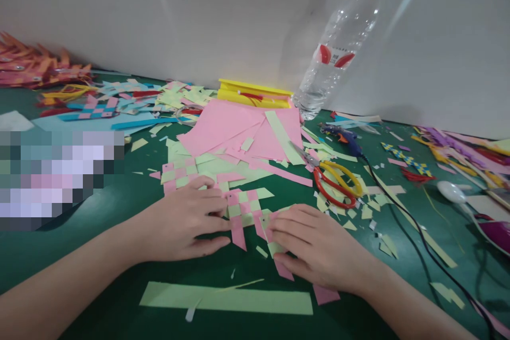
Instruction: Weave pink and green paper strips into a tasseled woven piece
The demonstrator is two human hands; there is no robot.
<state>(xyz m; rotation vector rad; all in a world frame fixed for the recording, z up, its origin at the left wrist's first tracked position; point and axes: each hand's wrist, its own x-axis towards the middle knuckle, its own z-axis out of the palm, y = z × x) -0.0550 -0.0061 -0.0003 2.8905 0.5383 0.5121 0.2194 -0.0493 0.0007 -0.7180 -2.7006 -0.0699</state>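
Note:
Pink and pale green paper strips are woven into small checkered pieces. The middle woven piece [244, 207] lies on the table between my hands. My left hand [185, 226] rests beside it with fingers apart, fingertips at its left edge. Another woven piece [179, 174] lies just beyond that hand. My right hand [308, 244] lies palm down, fingers stretched over a third woven piece [274, 247] and covering much of it. A pale green paper strip [227, 298] lies in front of me, with a small white scrap across its edge.
Red-and-yellow-handled scissors [334, 183] rest right of the pink paper sheets [243, 130]. A plastic bottle [338, 48] leans behind them. The glue gun [345, 137] trails a black cord on the right. A spoon [452, 191] lies farther right. Scraps cover the green table [107, 276].

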